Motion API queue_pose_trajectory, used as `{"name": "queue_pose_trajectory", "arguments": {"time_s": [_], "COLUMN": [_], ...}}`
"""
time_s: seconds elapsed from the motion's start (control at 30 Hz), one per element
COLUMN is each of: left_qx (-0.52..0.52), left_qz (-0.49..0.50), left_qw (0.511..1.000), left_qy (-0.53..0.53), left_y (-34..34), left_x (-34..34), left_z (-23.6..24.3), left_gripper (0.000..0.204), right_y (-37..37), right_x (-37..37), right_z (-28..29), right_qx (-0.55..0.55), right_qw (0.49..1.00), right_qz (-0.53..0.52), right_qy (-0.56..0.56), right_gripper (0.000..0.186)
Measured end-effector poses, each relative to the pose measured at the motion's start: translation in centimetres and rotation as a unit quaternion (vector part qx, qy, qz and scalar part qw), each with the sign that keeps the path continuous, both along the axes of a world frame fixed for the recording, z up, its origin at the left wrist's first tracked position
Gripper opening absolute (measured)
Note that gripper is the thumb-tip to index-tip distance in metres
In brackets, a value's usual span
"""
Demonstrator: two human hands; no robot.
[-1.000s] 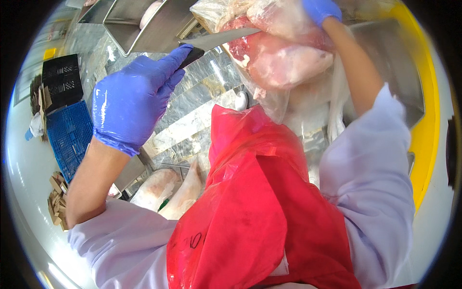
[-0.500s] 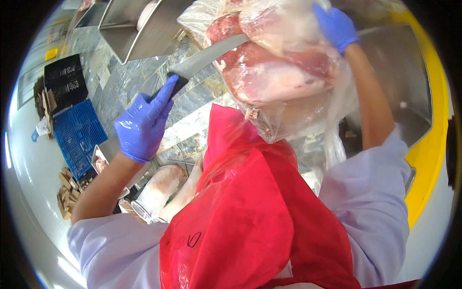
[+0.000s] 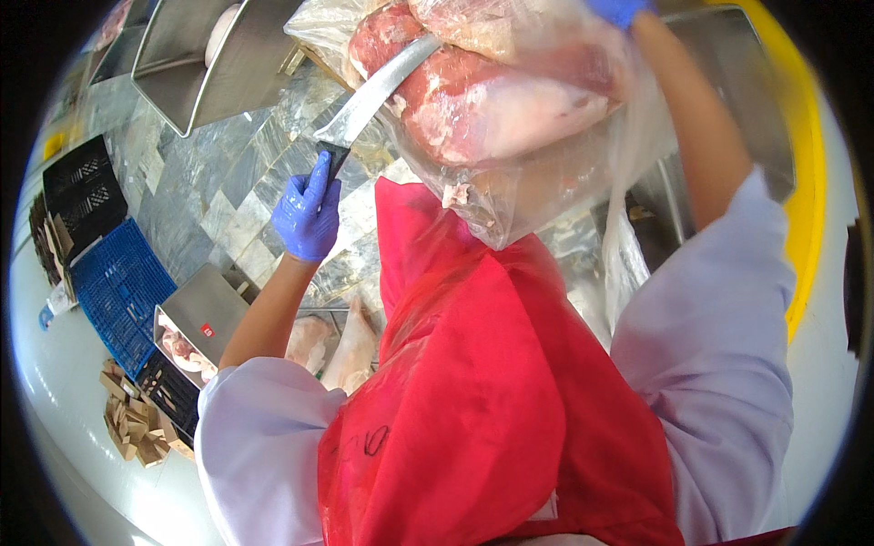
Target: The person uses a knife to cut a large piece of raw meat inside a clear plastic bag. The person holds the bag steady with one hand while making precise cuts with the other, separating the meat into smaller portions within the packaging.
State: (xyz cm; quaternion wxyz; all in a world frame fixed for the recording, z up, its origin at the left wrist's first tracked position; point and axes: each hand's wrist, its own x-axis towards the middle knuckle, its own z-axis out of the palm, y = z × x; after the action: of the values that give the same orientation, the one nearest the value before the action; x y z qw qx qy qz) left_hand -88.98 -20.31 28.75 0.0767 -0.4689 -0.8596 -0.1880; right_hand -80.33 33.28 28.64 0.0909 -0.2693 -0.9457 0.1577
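A knife with a black handle (image 3: 333, 155) is in my left hand (image 3: 308, 207), which is blue-gloved and closed round it; the blade (image 3: 369, 91) reaches up to the meat. Large raw pieces of pink and red meat (image 3: 505, 109) lie in a clear plastic bag (image 3: 496, 191) at the top centre, the blade's tip against them. My right hand (image 3: 619, 9), also gloved, is at the bag's upper right, cut off by the frame edge, so its fingers are hidden. A red plastic apron (image 3: 455, 382) covers my front.
Steel containers (image 3: 173, 82) with meat stand upper left. A steel tray (image 3: 756, 100) with a yellow surround (image 3: 806, 227) is at the right. Blue crate (image 3: 118, 282), black crates (image 3: 82, 182), cardboard (image 3: 137, 423) and a steel bin of meat (image 3: 196, 309) are at left. Pale carcass pieces (image 3: 350, 346) lie low beyond the apron.
My left hand with the knife has moved right and looks smaller, farther from the camera. The bagged meat has shifted left. My right hand moved down, then back up to the top edge.
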Motion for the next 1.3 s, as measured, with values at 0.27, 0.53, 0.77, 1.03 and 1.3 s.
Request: {"name": "queue_pose_trajectory", "arguments": {"time_s": [0.27, 0.53, 0.77, 1.03, 1.3], "left_qx": [-0.182, -0.188, -0.206, -0.318, -0.375], "left_qz": [0.018, -0.030, -0.047, -0.089, -0.110], "left_qw": [0.983, 0.982, 0.976, 0.938, 0.912], "left_qy": [0.031, 0.015, 0.060, 0.105, 0.125], "left_y": [2.2, 1.9, 3.2, 10.2, 14.3], "left_x": [0.0, 3.8, 3.3, 3.6, 4.6], "left_z": [16.0, 24.1, 22.5, 27.3, 30.4], "left_gripper": [0.045, 0.042, 0.039, 0.031, 0.043], "right_y": [-0.8, -1.2, -2.9, -1.3, -0.7], "right_x": [0.4, 0.6, 0.7, 0.7, -0.8], "right_z": [1.5, -1.6, -2.8, -6.3, -4.9], "right_qx": [-0.100, -0.008, -0.011, -0.011, -0.412], "right_qw": [0.992, 0.998, 0.997, 0.960, 0.851], "right_qz": [-0.080, -0.043, -0.075, -0.046, 0.222], "right_qy": [0.003, -0.036, -0.027, 0.275, 0.237], "right_gripper": [0.066, 0.066, 0.065, 0.044, 0.036]}}
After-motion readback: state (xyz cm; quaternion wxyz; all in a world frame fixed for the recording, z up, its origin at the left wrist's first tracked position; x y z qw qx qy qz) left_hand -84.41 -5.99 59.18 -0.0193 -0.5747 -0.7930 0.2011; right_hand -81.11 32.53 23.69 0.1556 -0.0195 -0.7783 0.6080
